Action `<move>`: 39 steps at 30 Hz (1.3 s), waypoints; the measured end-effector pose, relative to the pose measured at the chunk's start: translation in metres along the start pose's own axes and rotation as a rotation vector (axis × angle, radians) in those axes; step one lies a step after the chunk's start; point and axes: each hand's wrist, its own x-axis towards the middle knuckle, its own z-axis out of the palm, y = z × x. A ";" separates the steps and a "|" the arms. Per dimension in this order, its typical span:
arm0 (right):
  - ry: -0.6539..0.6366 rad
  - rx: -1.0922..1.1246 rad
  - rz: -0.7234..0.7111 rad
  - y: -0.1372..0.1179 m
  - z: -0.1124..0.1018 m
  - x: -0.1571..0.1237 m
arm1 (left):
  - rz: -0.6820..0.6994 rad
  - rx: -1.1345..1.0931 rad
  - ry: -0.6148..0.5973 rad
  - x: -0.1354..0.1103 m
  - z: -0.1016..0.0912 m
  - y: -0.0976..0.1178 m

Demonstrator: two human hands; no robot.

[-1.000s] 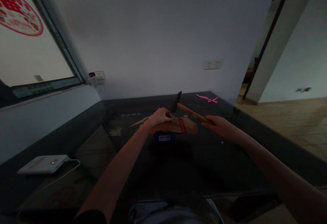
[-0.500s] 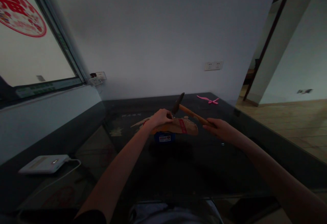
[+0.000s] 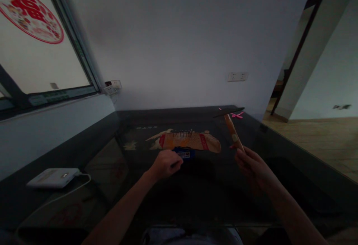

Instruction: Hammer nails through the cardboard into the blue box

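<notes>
My right hand grips the wooden handle of a hammer, its dark head raised at the far end. My left hand is closed with the fingers curled under, just in front of a small blue box; whatever it may hold is hidden. On or behind that box lies a brown piece, like cardboard or wood, with red bands. Along its top edge stands a row of several thin dark nails.
The dark table reaches to the wall. A pink ribbon lies at the back right, behind the hammer head. On the left, a white device has a white cable trailing toward me. Pale scraps lie left of the brown piece.
My left hand has left the top of the brown piece and come back toward me, uncovering the nails. My right hand has drawn the hammer away to the right and turned it more upright.
</notes>
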 end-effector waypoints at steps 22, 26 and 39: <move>0.063 0.121 -0.137 0.025 -0.010 0.020 | -0.503 -0.468 0.030 -0.003 0.039 -0.068; 0.160 -0.002 -0.208 0.021 -0.009 0.014 | -0.555 -0.714 0.103 0.009 0.055 -0.078; 0.428 -0.546 -0.297 -0.026 -0.089 -0.015 | -0.524 -0.749 0.157 0.056 0.074 -0.067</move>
